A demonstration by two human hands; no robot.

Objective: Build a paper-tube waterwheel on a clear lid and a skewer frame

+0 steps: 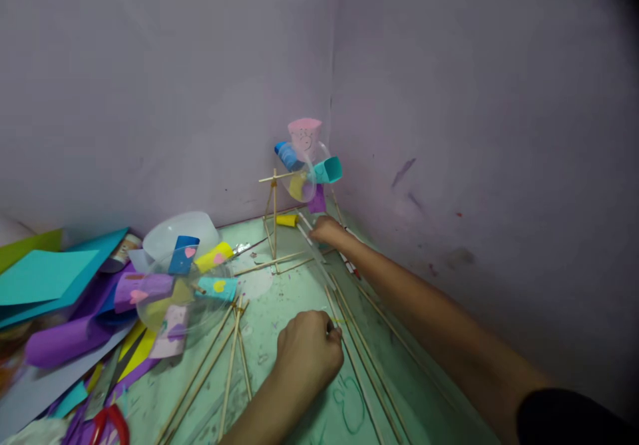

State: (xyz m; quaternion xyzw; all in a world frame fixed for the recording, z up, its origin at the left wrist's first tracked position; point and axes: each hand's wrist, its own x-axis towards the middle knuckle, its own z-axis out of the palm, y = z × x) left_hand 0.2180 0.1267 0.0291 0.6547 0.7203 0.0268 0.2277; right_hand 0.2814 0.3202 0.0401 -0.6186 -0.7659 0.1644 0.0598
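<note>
My left hand [312, 346] is closed near the middle of the green table, beside long wooden sticks [367, 358]; what its fingers hold, if anything, is too small to make out. Further back, my right hand [327, 229] reaches towards clear plastic strips [312, 249]; its fingertips are hidden. Behind it stands a wheel [302, 182] of clear discs and coloured paper cups, with a pink cup on top, beside a stick frame [274, 222]. A second wheel [192, 305] with coloured paper pieces is at the left, by another stick frame [237, 338].
Coloured paper sheets [50, 279], a white bowl [182, 229] and red-handled scissors [112, 422] crowd the left side. A small yellow roll [287, 220] lies at the back. Purple walls meet behind the table.
</note>
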